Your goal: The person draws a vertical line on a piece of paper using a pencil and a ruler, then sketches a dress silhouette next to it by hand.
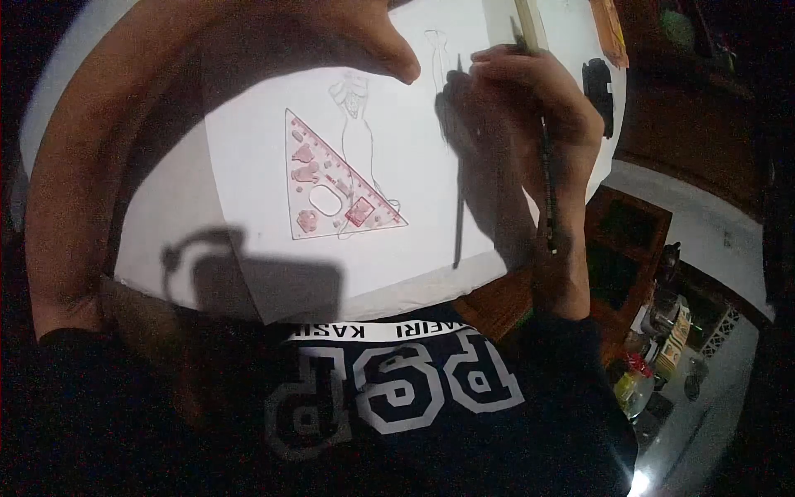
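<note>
A sheet of white paper (265, 273) bears pencil line drawings: a figure (358, 137) in the middle and a fainter outline (436, 70) higher up. On its left part lies a clear triangle ruler (300, 203) with red markings, overlapping the figure's lower part. My left hand (368, 37) rests over the top of the paper, thumb stretched out; its other fingers are partly cut off by the frame. With my right hand (542, 91), fingers closed, I hold a dark pencil (546, 182), its back end pointing towards me. Shadows of the hand and pencil fall across the sheet.
The white table (166, 199) has a curved edge close to my body. A black object (597, 95) and an orange item (611, 29) lie at the right edge. A pale yellowish strip (532, 21) is above my right hand. Household items (638, 385) stand at lower right.
</note>
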Demonstrator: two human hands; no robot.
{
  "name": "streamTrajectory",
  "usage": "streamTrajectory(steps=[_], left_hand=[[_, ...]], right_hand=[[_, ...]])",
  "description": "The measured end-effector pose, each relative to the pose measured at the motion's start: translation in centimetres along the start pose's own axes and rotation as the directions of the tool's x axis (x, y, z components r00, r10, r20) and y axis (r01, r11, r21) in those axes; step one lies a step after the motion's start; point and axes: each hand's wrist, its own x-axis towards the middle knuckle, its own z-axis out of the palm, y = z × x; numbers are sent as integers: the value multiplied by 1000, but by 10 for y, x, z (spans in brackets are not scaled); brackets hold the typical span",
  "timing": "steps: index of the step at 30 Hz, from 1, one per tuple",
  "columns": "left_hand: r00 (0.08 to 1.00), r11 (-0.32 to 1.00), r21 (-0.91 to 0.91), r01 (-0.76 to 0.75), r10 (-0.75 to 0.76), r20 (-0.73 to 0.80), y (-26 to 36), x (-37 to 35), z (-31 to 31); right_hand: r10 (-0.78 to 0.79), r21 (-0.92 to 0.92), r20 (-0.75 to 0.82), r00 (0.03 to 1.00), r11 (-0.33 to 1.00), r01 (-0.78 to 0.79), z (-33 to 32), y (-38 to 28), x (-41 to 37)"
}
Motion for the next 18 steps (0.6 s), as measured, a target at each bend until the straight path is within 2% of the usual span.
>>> streamTrajectory(steps=[2,3,4,5,6,7,9,10,13,16,18], left_hand=[[1000,1000,-5,15,-15,6,-3,-3,3],[991,997,29,-78,81,-110,-6,-9,10],[958,983,74,-168,180,-221,-5,-13,11],[959,983,73,-166,178,-221,-4,-10,9],[982,993,34,-115,119,-143,-4,-5,5],[996,998,0,-61,61,-64,-4,-1,3],[988,994,24,-107,109,-105,-17,5,14],[977,987,49,-153,158,-144,-13,4,14],[965,985,63,-162,171,-201,-8,-9,11],[979,991,15,-133,134,-156,-14,5,15],[988,995,9,-95,96,-121,-9,3,8]], right_hand=[[-42,16,129,991,999,41,2,0,4],[-36,-102,119,992,994,48,4,1,4],[-36,-100,120,992,994,49,9,3,5],[-108,-108,40,993,988,112,15,5,7],[-179,-121,-40,983,978,173,18,7,8],[-179,-120,-39,983,977,174,18,9,9],[-308,-211,7,951,930,303,16,11,10],[-309,-210,7,951,929,303,17,14,10],[-344,-167,-52,937,929,331,20,19,10],[-302,-200,-48,952,937,287,20,18,10],[-349,-243,-16,937,910,335,19,17,13]])
